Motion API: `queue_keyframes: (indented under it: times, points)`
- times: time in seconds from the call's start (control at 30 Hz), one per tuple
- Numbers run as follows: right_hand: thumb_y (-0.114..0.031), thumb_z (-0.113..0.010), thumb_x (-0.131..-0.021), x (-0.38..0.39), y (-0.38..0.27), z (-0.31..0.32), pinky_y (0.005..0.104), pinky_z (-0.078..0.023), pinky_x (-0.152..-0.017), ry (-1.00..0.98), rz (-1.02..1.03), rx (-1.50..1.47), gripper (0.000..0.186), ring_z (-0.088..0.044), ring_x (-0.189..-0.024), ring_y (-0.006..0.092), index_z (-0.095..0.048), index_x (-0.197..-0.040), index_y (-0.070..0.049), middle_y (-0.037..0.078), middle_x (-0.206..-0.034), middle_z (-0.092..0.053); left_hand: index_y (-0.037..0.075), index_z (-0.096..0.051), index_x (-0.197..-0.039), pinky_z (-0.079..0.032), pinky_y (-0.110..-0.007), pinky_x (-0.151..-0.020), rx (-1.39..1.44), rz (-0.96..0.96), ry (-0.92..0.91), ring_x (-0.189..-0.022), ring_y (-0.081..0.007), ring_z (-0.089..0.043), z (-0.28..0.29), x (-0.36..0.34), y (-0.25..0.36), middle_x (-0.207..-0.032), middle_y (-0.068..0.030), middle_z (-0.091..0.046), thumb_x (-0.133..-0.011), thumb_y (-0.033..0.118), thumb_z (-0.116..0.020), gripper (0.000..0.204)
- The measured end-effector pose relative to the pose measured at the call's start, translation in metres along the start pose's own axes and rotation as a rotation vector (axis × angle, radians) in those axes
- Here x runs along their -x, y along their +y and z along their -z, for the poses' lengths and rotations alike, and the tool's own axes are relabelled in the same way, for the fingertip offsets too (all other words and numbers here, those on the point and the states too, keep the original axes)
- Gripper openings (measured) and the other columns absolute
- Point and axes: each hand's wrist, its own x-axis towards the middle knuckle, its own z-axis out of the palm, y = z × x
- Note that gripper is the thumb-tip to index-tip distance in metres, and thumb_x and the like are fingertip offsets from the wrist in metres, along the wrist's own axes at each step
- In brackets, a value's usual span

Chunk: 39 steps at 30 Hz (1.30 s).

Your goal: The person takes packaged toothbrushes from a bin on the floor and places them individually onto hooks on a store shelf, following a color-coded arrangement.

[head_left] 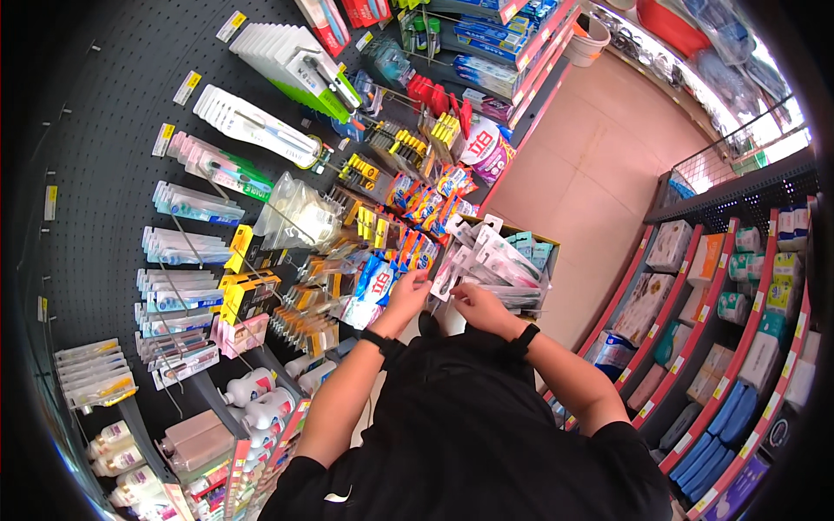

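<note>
Grip closed or loose, I cannot tell: your bare left hand point(407, 300) and right hand point(486, 311) are at heaped, slim, white-and-pink plastic packages point(497, 258).

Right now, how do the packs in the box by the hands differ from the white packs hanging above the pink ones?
Pose: boxed packs lie jumbled at various angles; hanging packs line up in a row.
Place: boxed packs are by the left hand and right hand; hanging packs are on the dark pegboard, away from both.
Both are slim and mostly pale.
</note>
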Motion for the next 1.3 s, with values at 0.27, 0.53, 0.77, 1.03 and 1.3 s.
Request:
queue_keyframes:
  times: [0.27,0.53,0.77,1.03,1.3]
  points:
    - [-0.020,-0.062,-0.098,0.001,-0.017,-0.019,0.0353,-0.055,-0.081,-0.065,0.094,0.043,0.031,-0.070,-0.089,0.0222,-0.067,-0.123,-0.001,0.014,-0.101,-0.073,0.002,-0.063,-0.129,-0.050,-0.026,-0.087,0.246,0.121,-0.048,-0.097,-0.0111,-0.063,0.062,0.096,0.028,-0.108,-0.0032,-0.069,-0.104,0.016,-0.059,0.029]
    - [-0.015,-0.061,-0.101,-0.010,-0.058,-0.042,0.0305,-0.055,-0.086,-0.183,0.250,-0.016,0.030,-0.070,-0.099,0.0167,-0.064,-0.128,-0.002,0.011,-0.111,-0.074,0.003,-0.062,-0.131,-0.051,-0.028,-0.096,0.468,0.019,0.112,-0.112,-0.0121,-0.063,0.128,0.162,0.046,-0.117,-0.0049,-0.068,-0.105,0.015,-0.059,0.029]
    - [-0.009,-0.057,-0.104,-0.008,-0.196,-0.053,0.0272,-0.053,-0.091,-0.350,0.312,0.011,0.026,-0.068,-0.102,0.0147,-0.061,-0.128,0.002,0.010,-0.113,-0.071,0.001,-0.061,-0.131,-0.051,-0.029,-0.097,0.691,-0.273,0.285,-0.111,-0.0122,-0.063,0.229,0.246,0.081,-0.116,-0.0042,-0.066,-0.106,0.013,-0.059,0.028]
    - [0.001,-0.058,-0.101,0.026,-0.398,-0.103,0.0301,-0.052,-0.091,-0.518,0.688,0.179,0.023,-0.066,-0.103,0.0163,-0.063,-0.123,0.001,0.009,-0.111,-0.069,0.000,-0.059,-0.128,-0.049,-0.028,-0.098,0.560,-0.772,0.678,-0.106,-0.0114,-0.061,0.324,0.359,0.105,-0.113,-0.0042,-0.063,-0.102,0.000,-0.057,0.026]
    - [0.004,-0.064,-0.093,0.023,-0.532,-0.224,0.0282,-0.053,-0.073,-0.566,1.212,0.308,0.027,-0.067,-0.087,0.0170,-0.067,-0.119,0.000,0.013,-0.107,-0.068,0.000,-0.046,-0.144,-0.030,-0.040,-0.120,0.307,-0.872,1.590,-0.140,-0.0225,-0.044,0.408,0.390,0.096,-0.146,-0.0133,-0.050,-0.095,0.001,-0.058,0.050]
